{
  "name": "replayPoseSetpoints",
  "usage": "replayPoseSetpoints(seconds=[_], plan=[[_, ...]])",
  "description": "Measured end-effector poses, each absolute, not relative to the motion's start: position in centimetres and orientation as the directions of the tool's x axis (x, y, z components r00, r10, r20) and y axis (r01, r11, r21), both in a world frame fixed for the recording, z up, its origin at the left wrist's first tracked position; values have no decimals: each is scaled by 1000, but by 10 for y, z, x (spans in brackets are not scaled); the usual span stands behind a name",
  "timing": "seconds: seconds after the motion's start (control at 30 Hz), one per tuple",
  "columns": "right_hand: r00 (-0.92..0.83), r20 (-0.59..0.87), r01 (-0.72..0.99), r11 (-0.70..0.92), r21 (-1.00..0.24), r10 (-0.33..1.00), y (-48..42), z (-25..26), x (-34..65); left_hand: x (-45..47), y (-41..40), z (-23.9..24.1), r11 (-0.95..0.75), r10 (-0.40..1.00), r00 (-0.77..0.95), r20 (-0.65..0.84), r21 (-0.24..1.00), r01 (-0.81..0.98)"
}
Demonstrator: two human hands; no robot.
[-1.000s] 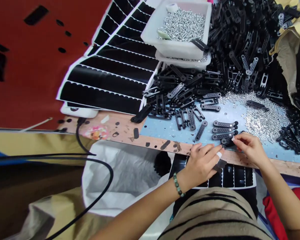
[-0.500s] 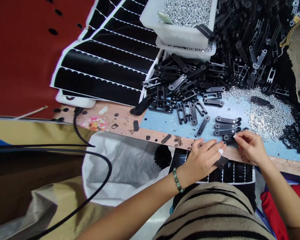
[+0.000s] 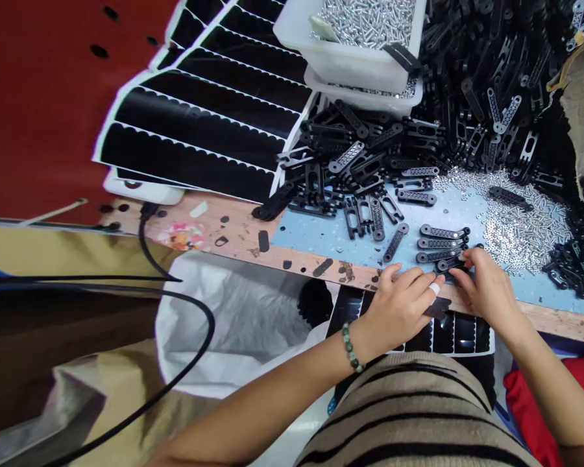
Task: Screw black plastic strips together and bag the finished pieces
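Observation:
A short row of black plastic links (image 3: 440,244) with lattice-patterned sides lies on the blue table surface. At its near end, one more black plastic link (image 3: 448,264) is pinched at its right end by the thumb and finger of my right hand (image 3: 489,285). My left hand (image 3: 401,305) rests palm down at the table's front edge, fingers stretched out, its fingertips by that link's left end. White wrapping circles one left finger. Under the left fingers a dark strip (image 3: 438,307) partly shows. Whatever small part sits under my right fingertips is hidden.
Loose silver screws and nuts (image 3: 525,227) are heaped right of the hands. A pile of black links (image 3: 365,152) spreads behind, beside stacked white bins (image 3: 355,61) of screws. Black sticker sheets (image 3: 199,123) lie left; a black cable (image 3: 211,318) hangs below the edge.
My right hand has moved slightly left and up, its fingertips now down on the nearest link. My left hand has shifted a little to the right.

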State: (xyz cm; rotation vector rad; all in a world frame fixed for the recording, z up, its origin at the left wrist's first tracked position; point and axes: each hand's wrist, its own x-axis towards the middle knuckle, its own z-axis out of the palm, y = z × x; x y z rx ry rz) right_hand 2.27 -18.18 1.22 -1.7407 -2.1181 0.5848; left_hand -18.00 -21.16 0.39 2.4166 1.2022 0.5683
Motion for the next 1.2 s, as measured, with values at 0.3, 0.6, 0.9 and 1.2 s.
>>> replayPoseSetpoints(seconds=[0.3,0.6,0.9,1.2], plan=[[-555,106,436,397,-807,825,-188,41,12,-179,-198,17,-500,833,515,204,676,541],[-142,-153,437,-77,-896,978,-161,25,37,-179,-201,8,-522,850,440,291,578,627],[-211,-230,587,-65,-807,950,-149,17,35,-178,-201,1,-606,791,553,262,459,650],[-229,-191,684,18,-729,955,-147,17,33,-168,-197,5,-588,806,548,225,413,695]])
